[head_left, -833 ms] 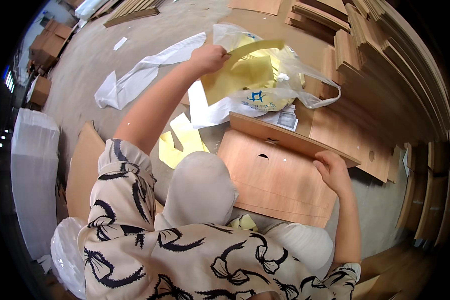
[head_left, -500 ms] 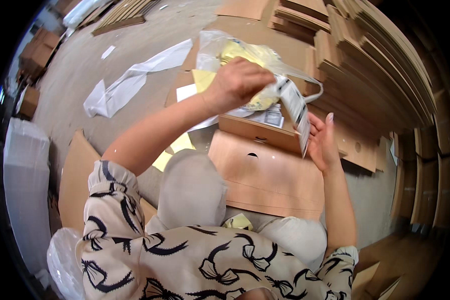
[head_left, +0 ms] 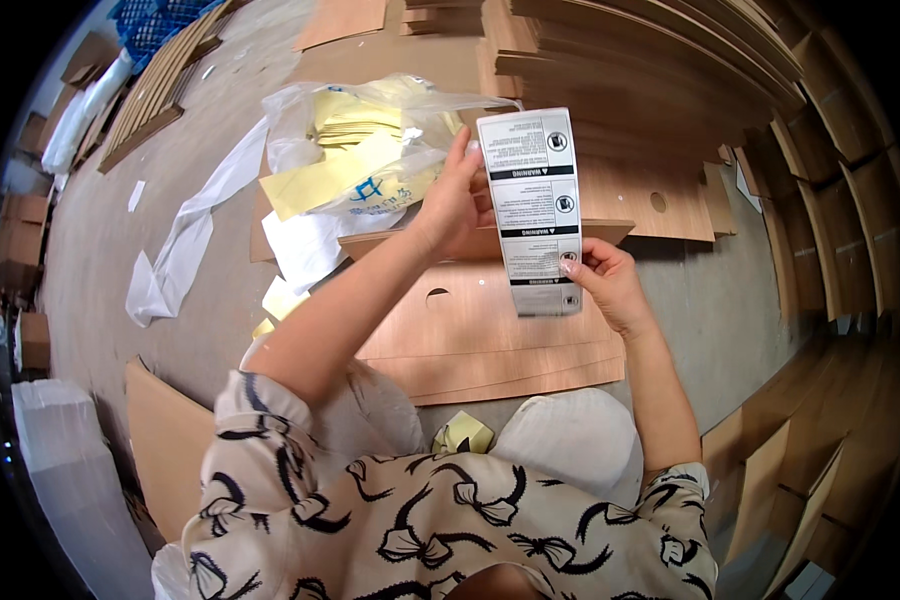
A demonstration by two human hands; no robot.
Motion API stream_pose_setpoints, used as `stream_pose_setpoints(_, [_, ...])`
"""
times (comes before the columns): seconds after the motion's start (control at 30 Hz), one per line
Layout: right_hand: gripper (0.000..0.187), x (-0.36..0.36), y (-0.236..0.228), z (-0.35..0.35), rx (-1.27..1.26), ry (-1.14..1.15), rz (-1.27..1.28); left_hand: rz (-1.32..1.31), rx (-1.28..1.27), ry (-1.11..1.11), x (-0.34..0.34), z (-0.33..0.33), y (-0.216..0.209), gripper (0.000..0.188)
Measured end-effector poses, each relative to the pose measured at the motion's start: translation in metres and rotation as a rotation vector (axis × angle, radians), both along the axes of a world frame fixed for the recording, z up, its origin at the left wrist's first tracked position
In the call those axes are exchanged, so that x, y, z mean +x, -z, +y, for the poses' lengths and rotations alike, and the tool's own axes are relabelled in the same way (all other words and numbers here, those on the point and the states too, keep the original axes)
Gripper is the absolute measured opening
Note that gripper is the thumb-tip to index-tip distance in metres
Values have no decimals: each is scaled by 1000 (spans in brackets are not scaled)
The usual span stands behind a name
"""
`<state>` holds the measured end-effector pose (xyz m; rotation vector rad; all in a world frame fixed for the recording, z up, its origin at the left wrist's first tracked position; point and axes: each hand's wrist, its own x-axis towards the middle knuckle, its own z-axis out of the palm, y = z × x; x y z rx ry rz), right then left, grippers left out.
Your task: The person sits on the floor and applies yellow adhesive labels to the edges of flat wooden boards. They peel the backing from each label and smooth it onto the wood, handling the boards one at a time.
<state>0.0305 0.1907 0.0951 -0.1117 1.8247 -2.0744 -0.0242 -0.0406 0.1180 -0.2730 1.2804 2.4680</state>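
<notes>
Fingers [head_left: 595, 255] of the right hand [head_left: 615, 290] pinch the lower right edge of a white label strip [head_left: 532, 195], thumb laid on its printed face. The left hand [head_left: 455, 195] is at the opposite edge, thumb pointing up, its other fingertips passing out of sight toward the strip's back; how firmly they grip cannot be told. Half a second ago the strip was seen steeply from the side near the right hand's fingers, the left hand above it; now its face is turned to view between both hands. Slightly earlier, the left hand held a yellow sheet over the bag, which it no longer does.

Behind the strip and between the fingers runs a narrow wooden panel [head_left: 605, 231], its middle partly covered by strip and left forearm. Nearer the body than the fingers lies a flat wooden board [head_left: 490, 345] with a dark curved cutout; the strip's lower end, bent and shaded, hides some of it. Left of the left fingers, a clear plastic bag [head_left: 287, 122] holds yellow sheets [head_left: 355, 117], with a white sheet [head_left: 303, 245] half tucked below. Farther beyond the right fingers, stacked boards [head_left: 660, 90] fade into the dark rim.
</notes>
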Motion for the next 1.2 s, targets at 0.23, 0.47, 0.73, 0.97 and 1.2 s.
stream_pose_setpoints(0.23, [21, 31, 59, 25, 25, 15, -155, 154, -58, -32, -4, 36, 34, 55])
stream_pose_setpoints(0.47, [19, 44, 80, 28, -31, 27, -249, 182, -203, 184, 7, 46, 44, 57])
stream_pose_setpoints(0.73, [24, 46, 87, 26, -104, 56, -357, 110, -238, 247, 20, 48, 60, 65])
stream_pose_setpoints(0.97, [61, 25, 81, 35, 119, 490, 198, 295, -650, 960, 16, 49, 42, 39])
stream_pose_setpoints(1.2, [44, 7, 17, 30, 365, -266, -96, 769, -975, 664, 20, 62, 24, 20])
